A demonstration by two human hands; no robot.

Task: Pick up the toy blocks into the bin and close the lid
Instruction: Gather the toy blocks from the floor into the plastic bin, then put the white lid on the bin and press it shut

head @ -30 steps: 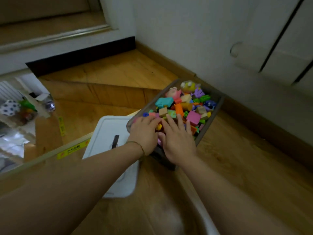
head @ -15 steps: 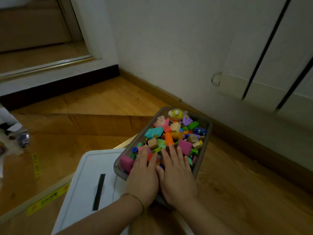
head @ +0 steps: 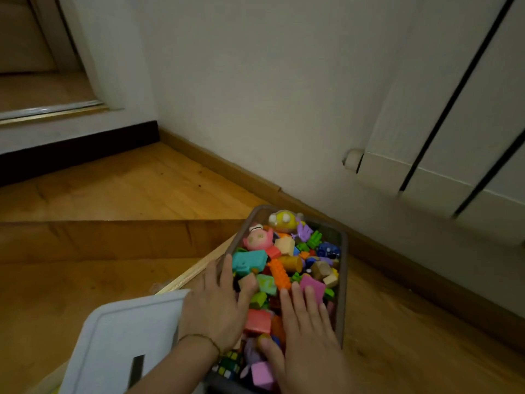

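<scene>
As left hand (head: 211, 305) slid aside, red block (head: 258, 321) appeared.

Multicoloured toy blocks (head: 284, 268), grey bin (head: 344, 268), white lid (head: 125, 331).

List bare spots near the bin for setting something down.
Free: wooden floor right of the bin, up to the baseboard; floor beyond the lid, toward the step. Crowded: bin heaped with toy blocks to its rim, left hand and right hand flat on them, lid close by its left side.
</scene>
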